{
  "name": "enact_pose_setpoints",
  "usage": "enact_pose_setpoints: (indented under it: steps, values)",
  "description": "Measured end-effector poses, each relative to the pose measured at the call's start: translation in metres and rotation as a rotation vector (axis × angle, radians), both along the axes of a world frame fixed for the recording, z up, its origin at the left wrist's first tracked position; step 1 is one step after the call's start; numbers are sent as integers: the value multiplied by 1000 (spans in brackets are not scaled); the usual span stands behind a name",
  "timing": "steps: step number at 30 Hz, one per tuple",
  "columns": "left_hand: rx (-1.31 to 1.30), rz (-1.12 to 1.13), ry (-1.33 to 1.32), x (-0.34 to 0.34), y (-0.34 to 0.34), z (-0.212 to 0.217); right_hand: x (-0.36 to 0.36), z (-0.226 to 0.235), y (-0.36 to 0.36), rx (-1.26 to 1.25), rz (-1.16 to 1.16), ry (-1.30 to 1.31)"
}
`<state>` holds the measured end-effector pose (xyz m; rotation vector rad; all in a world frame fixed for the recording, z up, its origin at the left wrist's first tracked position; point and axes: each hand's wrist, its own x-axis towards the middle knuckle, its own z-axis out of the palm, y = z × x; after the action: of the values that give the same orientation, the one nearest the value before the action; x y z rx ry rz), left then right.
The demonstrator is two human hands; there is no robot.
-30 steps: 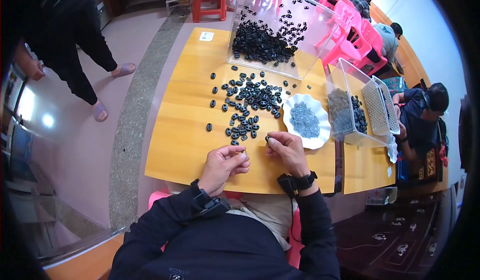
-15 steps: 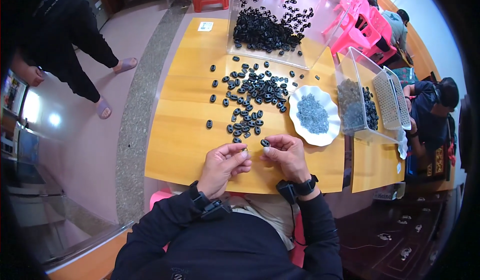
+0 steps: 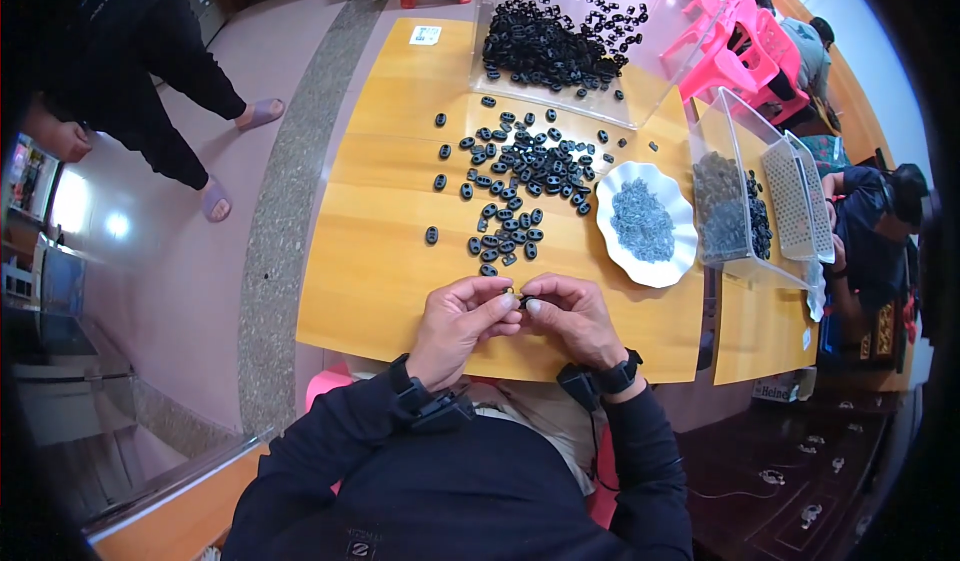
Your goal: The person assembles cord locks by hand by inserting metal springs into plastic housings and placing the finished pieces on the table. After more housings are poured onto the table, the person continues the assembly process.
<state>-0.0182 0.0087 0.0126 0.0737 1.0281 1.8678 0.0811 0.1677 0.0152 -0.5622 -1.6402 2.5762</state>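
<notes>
My left hand (image 3: 455, 323) and my right hand (image 3: 577, 319) meet over the near part of the table, fingertips pinched close together. Between the right thumb and fingers sits a black oval two-holed piece (image 3: 526, 301), mostly covered now. A tiny yellowish part (image 3: 510, 292) shows at the left fingertips; its kind is too small to make out. Just beyond my hands lies a loose pile of similar black oval pieces (image 3: 550, 169). To the right, a white scalloped dish (image 3: 610, 244) holds many small clear bits (image 3: 643, 221).
A clear bin (image 3: 640, 111) with many black pieces stands at the far side. Right of the dish are another clear bin (image 3: 722, 261) and a white perforated basket (image 3: 795, 201). One person (image 3: 165, 71) stands at left; another (image 3: 870, 216) sits at right.
My hands have come together, bringing the black oval piece against the small part in the left fingers. The whole view has shifted slightly.
</notes>
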Motion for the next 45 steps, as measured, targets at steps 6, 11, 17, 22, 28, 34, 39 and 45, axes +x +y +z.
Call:
enact_pose_setpoints:
  steps: [6,11,17,22,28,34,39,45]
  values:
    - [37,-7,-25,0,0,-3,-2,-1,-6,125,-16,22]
    - [41,32,-37,1,0,-3,1,-6,-6,73,-73,7]
    - [9,57,-15,1,0,-3,1,-5,-8,79,-124,-23]
    - [-5,60,7,2,0,-3,2,-10,-7,93,-166,-18]
    - [-52,62,51,2,-1,-2,2,-13,-6,156,-121,27]
    - [-42,79,78,2,0,-2,1,-12,-5,78,-104,75]
    - [-74,86,76,1,0,-2,1,-6,-8,34,-116,50]
    - [-86,69,80,1,0,-1,2,-4,-8,28,-112,44]
